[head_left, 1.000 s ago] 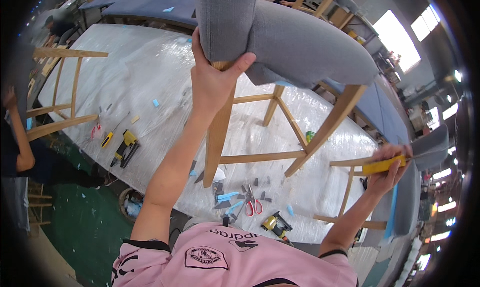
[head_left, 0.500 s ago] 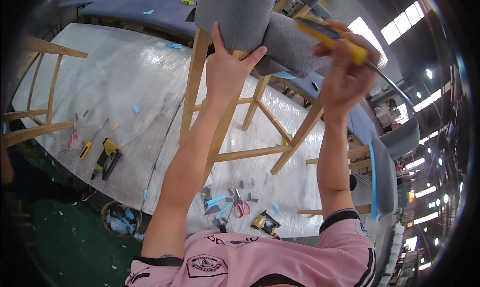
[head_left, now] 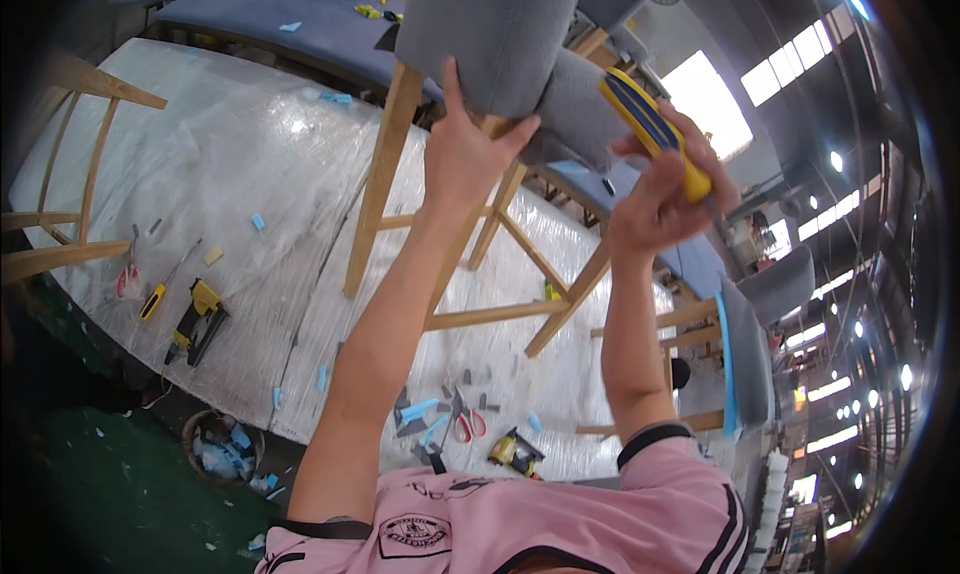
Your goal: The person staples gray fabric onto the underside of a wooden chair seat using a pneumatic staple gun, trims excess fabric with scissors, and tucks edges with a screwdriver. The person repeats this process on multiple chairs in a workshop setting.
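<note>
A wooden-legged chair (head_left: 480, 44) with grey fabric upholstery stands on the plastic-covered table. My left hand (head_left: 468, 159) grips it where a front leg meets the padding; the index finger points up along the fabric, the thumb reaches out to the right, and the other fingers are partly hidden. To the right, beside the grey padding, my right hand (head_left: 670, 199) is closed around the yellow and dark handle of a screwdriver (head_left: 645, 114). The handle's butt tilts up and left, and the blurred shaft runs down to the right, apart from the chair.
On the plastic-covered table (head_left: 280, 194) lie two staple guns, one (head_left: 198, 319) at left and one (head_left: 516, 454) near me, red-handled scissors (head_left: 465, 419), another screwdriver (head_left: 153, 302) and foam scraps. More chairs stand left and right. A scrap bucket (head_left: 225, 449) sits below the table edge.
My right hand has come down and slightly left, and the screwdriver's handle has turned more upright. The left hand keeps its hold on the chair. The whole view has shifted slightly.
</note>
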A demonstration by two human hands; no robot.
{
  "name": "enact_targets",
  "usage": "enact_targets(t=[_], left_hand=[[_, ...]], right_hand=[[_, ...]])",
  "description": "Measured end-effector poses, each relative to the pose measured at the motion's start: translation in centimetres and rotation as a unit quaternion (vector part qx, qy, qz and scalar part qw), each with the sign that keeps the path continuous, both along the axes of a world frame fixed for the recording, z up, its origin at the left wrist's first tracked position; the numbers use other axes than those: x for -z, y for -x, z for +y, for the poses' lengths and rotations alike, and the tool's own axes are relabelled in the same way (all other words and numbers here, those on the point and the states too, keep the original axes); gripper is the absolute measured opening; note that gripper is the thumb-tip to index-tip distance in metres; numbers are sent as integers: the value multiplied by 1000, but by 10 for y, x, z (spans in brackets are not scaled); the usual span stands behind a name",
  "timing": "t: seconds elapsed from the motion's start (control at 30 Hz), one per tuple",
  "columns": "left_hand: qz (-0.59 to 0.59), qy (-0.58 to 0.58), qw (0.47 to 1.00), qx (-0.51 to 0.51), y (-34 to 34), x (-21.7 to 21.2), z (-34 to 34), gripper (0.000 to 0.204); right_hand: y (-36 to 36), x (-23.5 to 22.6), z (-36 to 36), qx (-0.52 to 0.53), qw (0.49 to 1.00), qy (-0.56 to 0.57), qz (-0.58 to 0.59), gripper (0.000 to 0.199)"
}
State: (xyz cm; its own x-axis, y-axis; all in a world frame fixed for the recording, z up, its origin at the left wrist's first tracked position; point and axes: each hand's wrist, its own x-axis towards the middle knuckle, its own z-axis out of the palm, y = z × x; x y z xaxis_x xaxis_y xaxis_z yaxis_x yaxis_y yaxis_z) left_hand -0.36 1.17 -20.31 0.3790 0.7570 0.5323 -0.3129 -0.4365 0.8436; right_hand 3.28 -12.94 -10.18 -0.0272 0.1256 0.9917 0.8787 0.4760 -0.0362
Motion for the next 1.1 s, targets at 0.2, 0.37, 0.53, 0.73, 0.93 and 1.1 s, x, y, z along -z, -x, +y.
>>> enact_targets(t=[0.2, 0.37, 0.53, 0.73, 0.93, 1.1], left_hand=[[0, 4, 999, 42, 5, -1, 2, 122], [-4, -26, 1000, 11, 0, 4, -5, 121], [3, -3, 1000, 20, 15, -2, -19, 117], [14, 33, 995, -96, 7, -25, -52, 112], [76, 73, 985, -138, 15, -38, -63, 113], [46, -49, 975, -213, 12, -50, -67, 119]], right_hand=[[-11, 27, -3, 75, 993, 81, -40, 24], [-29, 36, -18, 148, 973, 175, 4, 22], [-16, 35, -98, 80, 962, 92, 244, 25], [-28, 162, -236, 210, 811, 70, 542, 40], [14, 271, -340, 148, 580, -5, 801, 41], [12, 273, -363, 178, 603, 26, 777, 39]])
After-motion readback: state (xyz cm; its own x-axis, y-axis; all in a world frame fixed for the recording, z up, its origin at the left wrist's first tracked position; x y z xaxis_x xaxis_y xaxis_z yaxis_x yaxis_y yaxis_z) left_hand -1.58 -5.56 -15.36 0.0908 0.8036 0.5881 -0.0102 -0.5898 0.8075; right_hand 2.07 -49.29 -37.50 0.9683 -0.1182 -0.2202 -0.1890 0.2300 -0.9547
